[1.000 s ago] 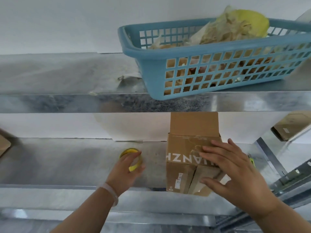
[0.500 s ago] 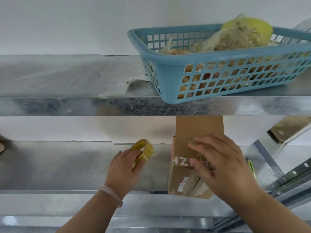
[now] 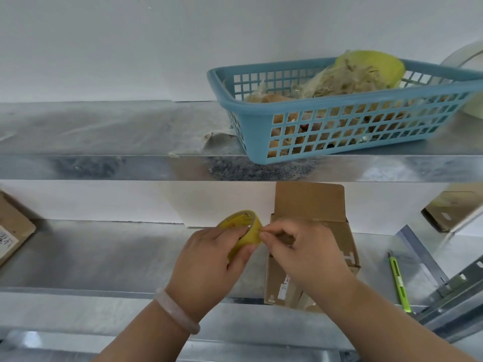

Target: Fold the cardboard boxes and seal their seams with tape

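Nearest of all, on the left wrist, sits a pale translucent bracelet (image 3: 177,314). Over the lower galvanised metal shelf (image 3: 104,257) the left hand (image 3: 209,259) grips a yellow tape roll (image 3: 245,231), fingers curled round its band, holding it tilted clear of the shelf. Beside it the right hand (image 3: 308,254) pinches the roll's right edge between thumb and forefinger. Just behind that hand a brown cardboard box (image 3: 309,202) stands at the shelf's front edge, its rear flap upright against the white wall. Right of the box, apart from it, lies a slim green utility knife (image 3: 398,283). Another brown carton (image 3: 13,231) shows at far left. Farthest up, on the upper metal shelf (image 3: 104,126), a blue plastic lattice basket (image 3: 339,126) holds crumpled wrappings
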The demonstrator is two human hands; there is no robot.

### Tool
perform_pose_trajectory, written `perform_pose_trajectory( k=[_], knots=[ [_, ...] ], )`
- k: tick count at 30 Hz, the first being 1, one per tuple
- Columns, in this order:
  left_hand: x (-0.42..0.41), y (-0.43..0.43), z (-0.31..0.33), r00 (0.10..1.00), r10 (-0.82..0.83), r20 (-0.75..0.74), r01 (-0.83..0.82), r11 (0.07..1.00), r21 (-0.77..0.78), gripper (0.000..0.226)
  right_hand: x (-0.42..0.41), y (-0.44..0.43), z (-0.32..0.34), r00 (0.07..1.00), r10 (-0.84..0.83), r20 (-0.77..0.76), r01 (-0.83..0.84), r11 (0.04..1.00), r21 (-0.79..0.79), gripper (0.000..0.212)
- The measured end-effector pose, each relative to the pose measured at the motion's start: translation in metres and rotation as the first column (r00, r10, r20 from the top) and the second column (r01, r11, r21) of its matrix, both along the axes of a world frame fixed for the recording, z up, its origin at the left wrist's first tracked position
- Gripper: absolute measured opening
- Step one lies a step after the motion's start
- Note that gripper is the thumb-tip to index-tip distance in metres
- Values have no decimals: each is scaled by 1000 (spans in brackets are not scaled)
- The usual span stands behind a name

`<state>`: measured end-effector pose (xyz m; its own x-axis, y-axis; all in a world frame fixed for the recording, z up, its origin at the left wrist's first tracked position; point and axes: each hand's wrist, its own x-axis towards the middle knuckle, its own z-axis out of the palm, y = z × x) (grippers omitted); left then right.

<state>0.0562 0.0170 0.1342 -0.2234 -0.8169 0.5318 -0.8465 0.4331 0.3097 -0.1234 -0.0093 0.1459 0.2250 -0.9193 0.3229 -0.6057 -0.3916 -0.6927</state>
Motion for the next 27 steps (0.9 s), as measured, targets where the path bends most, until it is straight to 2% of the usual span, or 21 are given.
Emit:
perform_pose_trajectory(
  k=[3, 8, 9, 11, 12, 14, 15, 16, 17, 19, 22, 24, 27],
  knots=[
    [-1, 3, 7, 997, 27, 67, -28, 1000, 9, 45, -4, 3, 4, 996, -6, 86, -6, 990, 138, 10],
    [-1, -4, 16, 980, 196, 41, -200, 965, 170, 64, -11, 9, 9, 969, -20, 244, -42, 969, 245, 12],
    [-1, -4, 17, 984, 177, -8, -172, 963, 205, 67, -12, 10, 10, 947, -35, 318, -62, 955, 290, 13],
    [4, -3, 19, 963, 83, -257, -6, 957, 289, 57, -15, 9, 15, 857, -83, 508, -143, 910, 389, 17],
    [8, -1, 19, 914, 27, -404, 109, 945, 310, 48, -18, 8, 17, 792, -110, 601, -197, 885, 422, 18],
    [18, 2, 19, 743, -64, -666, 346, 889, 300, 35, -24, 7, 22, 657, -180, 732, -287, 838, 464, 19],
    [22, 3, 19, 666, -97, -739, 438, 853, 283, 31, -27, 7, 24, 596, -220, 772, -314, 821, 476, 20],
    [25, 5, 20, 640, -128, -757, 492, 825, 277, 28, -30, 7, 26, 559, -246, 792, -323, 815, 481, 21],
    [25, 5, 21, 662, -150, -735, 504, 814, 288, 26, -33, 7, 26, 551, -253, 795, -313, 821, 478, 20],
    [24, 4, 22, 758, -150, -634, 429, 848, 312, 23, -39, 8, 27, 573, -251, 781, -255, 851, 460, 17],
    [25, -1, 26, 938, -63, -341, 161, 950, 268, 29, -55, 11, 24, 576, -268, 772, -169, 885, 433, 16],
    [25, -3, 27, 976, 1, -218, 50, 972, 229, 38, -65, 14, 23, 575, -258, 776, -167, 892, 420, 15],
    [23, -4, 26, 975, -86, -203, 122, 977, 175, 36, -78, 20, 20, 535, -287, 795, -183, 879, 441, 22]
  ],
)
